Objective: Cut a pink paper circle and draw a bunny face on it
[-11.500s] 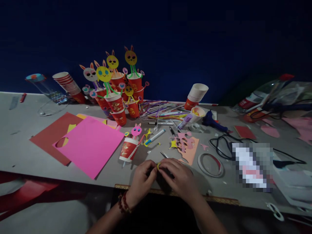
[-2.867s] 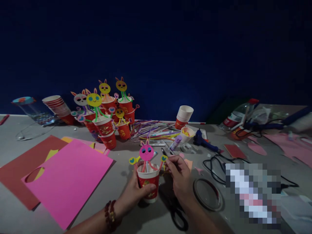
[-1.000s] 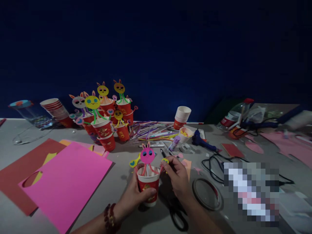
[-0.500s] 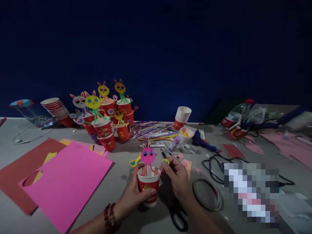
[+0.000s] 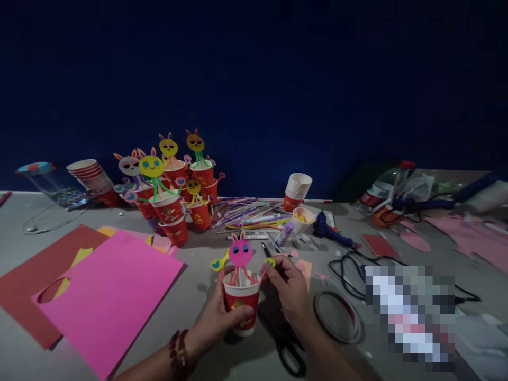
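A red paper cup (image 5: pixel 243 304) with a white rim stands upright in front of me, and my left hand (image 5: pixel 224 312) is wrapped round it with the thumb across its front. Above the rim rises a pink paper rabbit face (image 5: pixel 240 253) on a stem, with pink pipe-cleaner arms bending over the sides. At the left arm's end is a yellow paper piece with a teal heart (image 5: pixel 217 264). My right hand (image 5: pixel 288 280) pinches the right arm's end, where a small yellow paper piece (image 5: pixel 270 262) shows at the fingertips. Black scissors (image 5: pixel 289 354) lie under my right wrist.
Pink paper (image 5: pixel 115 296) and red paper lie at the left. Behind them stand several finished rabbit cups (image 5: pixel 165 206). Pipe cleaners (image 5: pixel 254 214), a purple glue stick (image 5: pixel 284 233) and a blue glue gun (image 5: pixel 329 230) lie farther back. A tape roll (image 5: pixel 337 317) is right of my hand.
Almost nothing differs. The pink rabbit face has shifted very slightly to the left and up; both hands keep their hold.
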